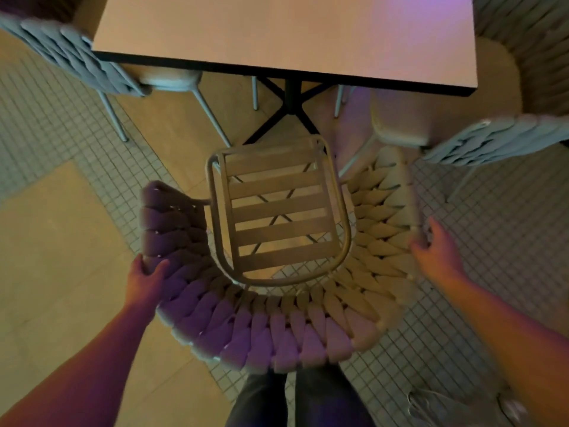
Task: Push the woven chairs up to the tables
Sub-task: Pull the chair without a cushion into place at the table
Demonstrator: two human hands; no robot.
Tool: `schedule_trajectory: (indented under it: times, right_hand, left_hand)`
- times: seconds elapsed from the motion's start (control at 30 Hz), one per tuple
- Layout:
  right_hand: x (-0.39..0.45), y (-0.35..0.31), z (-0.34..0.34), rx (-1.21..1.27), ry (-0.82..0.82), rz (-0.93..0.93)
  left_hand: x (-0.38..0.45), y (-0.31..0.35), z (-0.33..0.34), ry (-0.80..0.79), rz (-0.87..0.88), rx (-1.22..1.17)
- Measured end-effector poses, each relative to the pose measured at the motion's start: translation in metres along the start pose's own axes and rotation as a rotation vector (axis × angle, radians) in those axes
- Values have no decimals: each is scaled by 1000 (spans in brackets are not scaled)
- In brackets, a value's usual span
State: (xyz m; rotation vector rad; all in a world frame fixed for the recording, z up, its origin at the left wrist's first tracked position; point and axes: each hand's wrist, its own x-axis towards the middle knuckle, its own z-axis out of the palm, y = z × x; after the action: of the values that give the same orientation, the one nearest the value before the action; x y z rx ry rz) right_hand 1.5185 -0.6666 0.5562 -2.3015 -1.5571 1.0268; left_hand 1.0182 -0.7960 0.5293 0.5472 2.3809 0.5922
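Both hands are on the chair [277, 241], one at each end of its curved woven back. The left hand [144, 275] has closed over the rim where the weave turns forward into the arm, thumb on the inner side and fingers wrapped behind. The right hand [437, 245] lies against the outer edge of the opposite arm; the view is soft there, so I can't tell whether it has clamped on or is only pressing flat against the rim. Holding the two ends like this looks sensible to me: it lets the person steer the chair straight rather than have it swing round on one leg.

This chair stands square to the near edge of the table [277, 32], its slatted seat [278, 208] pointing at the black pedestal base [289, 109]. The front of the seat sits short of the table edge, so by my reckoning the push is still to be made, straight forward between the neighbours.

Those neighbours matter. One grey-blue chair [77, 57] sits at the left corner of the table and another [498, 140] comes in close on the right, near the woven arm. I'd expect that right side to be the tight spot. Underfoot the floor [492, 241] is part small tile, part plain slab, and the legs may catch on the grout.
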Motion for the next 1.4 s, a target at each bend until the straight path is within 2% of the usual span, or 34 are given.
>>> schedule_trajectory:
  times: [0.1,0.43,0.83,1.4]
  right_hand:
    - [23,-8,2,57,-42,-38]
    - [21,-8,7,21,30,3]
    - [-2,-10,28,109,85,122]
    - [0,-29,40,143,127,249]
  left_hand:
    - [12,-2,7,21,-10,13]
    - [28,-3,0,2,-37,6]
    - [94,45,-2,-97,132,40]
    - [133,73,-4,-142,222,82]
